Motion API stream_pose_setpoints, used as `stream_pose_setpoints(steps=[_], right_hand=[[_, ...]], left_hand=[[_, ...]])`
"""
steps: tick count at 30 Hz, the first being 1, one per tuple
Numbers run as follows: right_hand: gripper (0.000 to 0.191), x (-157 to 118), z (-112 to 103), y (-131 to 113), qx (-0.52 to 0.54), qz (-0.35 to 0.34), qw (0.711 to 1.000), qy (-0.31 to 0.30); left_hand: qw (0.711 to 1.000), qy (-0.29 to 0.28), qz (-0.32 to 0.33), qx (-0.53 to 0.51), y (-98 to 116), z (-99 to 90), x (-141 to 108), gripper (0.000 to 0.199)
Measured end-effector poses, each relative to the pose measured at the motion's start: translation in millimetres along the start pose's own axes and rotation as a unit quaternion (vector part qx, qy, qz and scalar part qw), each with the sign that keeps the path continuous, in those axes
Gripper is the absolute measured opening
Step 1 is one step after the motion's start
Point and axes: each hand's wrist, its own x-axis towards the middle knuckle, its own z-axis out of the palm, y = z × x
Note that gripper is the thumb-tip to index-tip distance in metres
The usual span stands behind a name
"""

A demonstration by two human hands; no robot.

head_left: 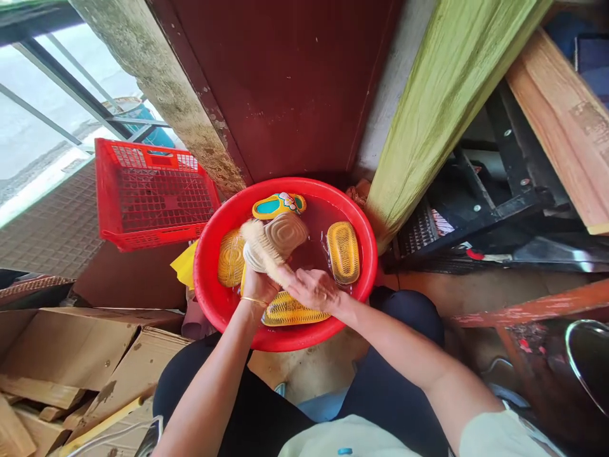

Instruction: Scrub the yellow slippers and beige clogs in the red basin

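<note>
Over a red basin (369, 254) of dark water, my left hand (262, 287) grips a pale slipper (290, 231), its ridged sole turned up. Fingers of my right hand (314, 289) are wrapped around the handle of a brush (267, 252). The brush's cream bristles lie across the sole. In the basin around my hands are several yellow slippers: a sole-up slipper (343, 252) at the right, a zigzag-soled slipper (291, 310) at the near side, and another slipper (231, 259) at the left, partly hidden. At the back, a slipper (271, 207) shows its turquoise insole.
A red plastic crate (155, 193) stands left of the basin. Cardboard boxes (71, 349) with wood pieces lie at the lower left. A dark red door (285, 82) rises behind the basin. A green curtain (428, 108) and a black metal frame (514, 152) are on the right.
</note>
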Motion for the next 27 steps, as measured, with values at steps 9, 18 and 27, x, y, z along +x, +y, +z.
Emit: stream_pose_setpoints(steps=[9,18,27], right_hand=[[0.06,-6.0,-0.6,34.6,-0.059,-0.049,0.996,0.044],[0.052,-35.2,-28.5,83.0,-0.045,0.138,0.989,0.04],[0.063,-15.2,-30.9,70.4,0.031,0.277,0.959,-0.054]], left_hand=[[1.0,-0.021,0.024,0.002,8.5,-1.6,0.7,0.041],[0.998,0.052,0.01,0.029,24.3,-17.9,-1.4,0.086],[0.956,0.141,0.094,0.239,-12.8,-30.7,-11.4,0.044]])
